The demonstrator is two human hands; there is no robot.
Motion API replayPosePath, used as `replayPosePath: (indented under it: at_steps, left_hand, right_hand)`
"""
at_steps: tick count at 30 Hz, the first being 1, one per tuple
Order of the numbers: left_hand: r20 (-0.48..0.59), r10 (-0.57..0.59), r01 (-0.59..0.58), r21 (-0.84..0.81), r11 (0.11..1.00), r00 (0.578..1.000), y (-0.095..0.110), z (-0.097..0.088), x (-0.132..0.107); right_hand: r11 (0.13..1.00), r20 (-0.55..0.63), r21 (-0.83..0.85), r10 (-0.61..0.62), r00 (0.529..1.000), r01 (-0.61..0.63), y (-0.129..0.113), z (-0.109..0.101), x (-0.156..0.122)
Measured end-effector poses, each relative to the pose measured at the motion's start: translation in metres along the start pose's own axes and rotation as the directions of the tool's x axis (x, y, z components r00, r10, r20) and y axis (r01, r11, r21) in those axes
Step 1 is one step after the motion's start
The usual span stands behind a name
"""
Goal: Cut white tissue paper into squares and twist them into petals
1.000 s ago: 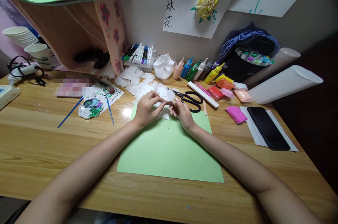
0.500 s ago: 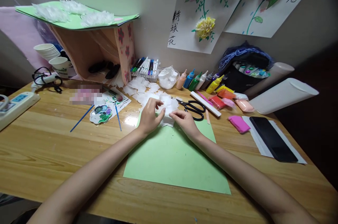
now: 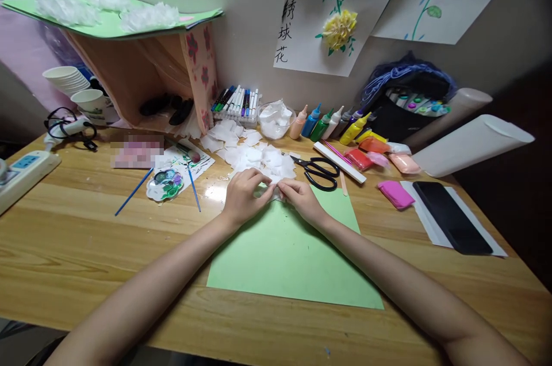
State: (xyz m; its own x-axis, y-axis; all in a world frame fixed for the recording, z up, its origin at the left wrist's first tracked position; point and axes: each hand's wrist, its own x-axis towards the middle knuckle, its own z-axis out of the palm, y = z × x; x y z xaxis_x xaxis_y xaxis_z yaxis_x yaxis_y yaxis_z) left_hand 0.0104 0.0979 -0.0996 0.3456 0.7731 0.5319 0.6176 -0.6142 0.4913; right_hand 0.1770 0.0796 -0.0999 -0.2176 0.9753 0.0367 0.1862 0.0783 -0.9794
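My left hand (image 3: 245, 198) and my right hand (image 3: 302, 199) meet fingertip to fingertip over the far edge of a light green sheet of paper (image 3: 293, 257). Both are closed in a pinch on a small piece of thin white paper (image 3: 276, 196), mostly hidden by the fingers. Just beyond them spreads a loose heap of white paper pieces (image 3: 263, 159). Black-handled scissors (image 3: 321, 170) lie to the right of the heap, close to my right hand.
Behind the heap stand a bowl of white stuff (image 3: 276, 119), a tray of markers (image 3: 237, 103) and several paint bottles (image 3: 321, 124). A paint palette (image 3: 165, 184) and brushes (image 3: 133, 192) lie left; clay packets (image 3: 359, 159) and a black phone (image 3: 452, 216) lie right.
My fingertips have come together, the left fingers closing towards the right ones. The whole view has shifted slightly, so the wall pictures sit higher.
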Motion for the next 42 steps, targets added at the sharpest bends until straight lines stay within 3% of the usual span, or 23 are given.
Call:
replayPosePath:
  at_steps: [7, 42]
  left_hand:
    - [0.076, -0.07, 0.079, -0.116, 0.99, 0.995, -0.0003, -0.0016, 0.0023]
    - [0.082, -0.083, 0.098, -0.201, 0.975, 0.993, -0.0015, 0.0002, 0.0014]
  right_hand:
    - [0.996, 0.013, -0.079, -0.033, 0.999, 0.034, -0.0001, -0.0032, -0.0034]
    - [0.989, 0.018, -0.136, -0.057, 0.998, 0.059, -0.0027, -0.0033, -0.0058]
